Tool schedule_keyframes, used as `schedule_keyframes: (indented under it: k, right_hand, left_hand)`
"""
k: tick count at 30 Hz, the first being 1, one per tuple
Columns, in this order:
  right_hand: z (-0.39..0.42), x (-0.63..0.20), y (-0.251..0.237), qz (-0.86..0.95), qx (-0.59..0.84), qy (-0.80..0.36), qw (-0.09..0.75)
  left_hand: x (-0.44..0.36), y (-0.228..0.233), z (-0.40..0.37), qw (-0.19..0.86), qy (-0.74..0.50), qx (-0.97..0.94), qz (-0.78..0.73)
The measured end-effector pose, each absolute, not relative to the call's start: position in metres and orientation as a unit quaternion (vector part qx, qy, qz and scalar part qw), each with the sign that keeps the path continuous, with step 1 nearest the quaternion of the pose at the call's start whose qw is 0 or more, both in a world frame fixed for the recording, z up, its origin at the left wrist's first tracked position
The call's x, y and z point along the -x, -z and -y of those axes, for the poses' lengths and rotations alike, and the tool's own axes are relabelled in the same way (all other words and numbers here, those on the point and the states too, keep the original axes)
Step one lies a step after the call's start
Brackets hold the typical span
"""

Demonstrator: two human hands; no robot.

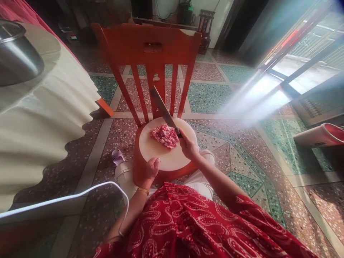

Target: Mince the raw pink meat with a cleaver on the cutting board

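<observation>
Pink meat [164, 136] lies mostly minced on the board [166, 161]; right hand [188, 145] clamps the raised knife [162, 105], left hand [151, 169] curled at the rim.

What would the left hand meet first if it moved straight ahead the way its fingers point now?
The left hand rests at the near edge of the round white cutting board. Straight on, it would slide over bare board and most likely reach the minced meat first, though depth is hard to judge.

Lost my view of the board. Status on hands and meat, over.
Right hand grips knife, blade raised. Left hand rests on cutting board edge. Minced meat piled mid-board. Nothing in the way.
</observation>
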State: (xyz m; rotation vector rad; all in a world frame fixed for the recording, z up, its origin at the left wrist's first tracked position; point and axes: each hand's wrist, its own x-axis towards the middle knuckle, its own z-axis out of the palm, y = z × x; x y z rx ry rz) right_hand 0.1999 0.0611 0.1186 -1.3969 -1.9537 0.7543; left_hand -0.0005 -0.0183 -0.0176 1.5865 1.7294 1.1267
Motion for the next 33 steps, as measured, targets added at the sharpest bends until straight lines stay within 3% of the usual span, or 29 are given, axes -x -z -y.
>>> schedule_keyframes:
  k: [5,11,16,23,28,33]
  right_hand:
    - [-0.061,-0.211,-0.098,0.736,0.579,-0.317,0.152]
    - [-0.073,-0.208,-0.112,0.748,0.526,-0.282,0.289]
    - [-0.072,-0.211,-0.094,0.72,0.583,-0.331,0.181]
    - [-0.069,-0.202,-0.111,0.748,0.527,-0.284,0.288]
    - [-0.067,-0.203,-0.098,0.734,0.58,-0.314,0.161]
    - [-0.075,-0.208,-0.115,0.735,0.532,-0.296,0.298]
  left_hand:
    - [0.0,0.015,0.02,0.274,-0.422,-0.581,-0.639]
    - [0.0,0.017,0.018,0.259,-0.416,-0.591,-0.641]
    - [-0.002,0.013,0.02,0.263,-0.419,-0.583,-0.645]
    - [-0.001,0.016,0.02,0.261,-0.412,-0.59,-0.644]
    - [-0.001,0.017,0.021,0.271,-0.413,-0.582,-0.646]
    - [-0.002,0.016,0.02,0.263,-0.41,-0.595,-0.638]
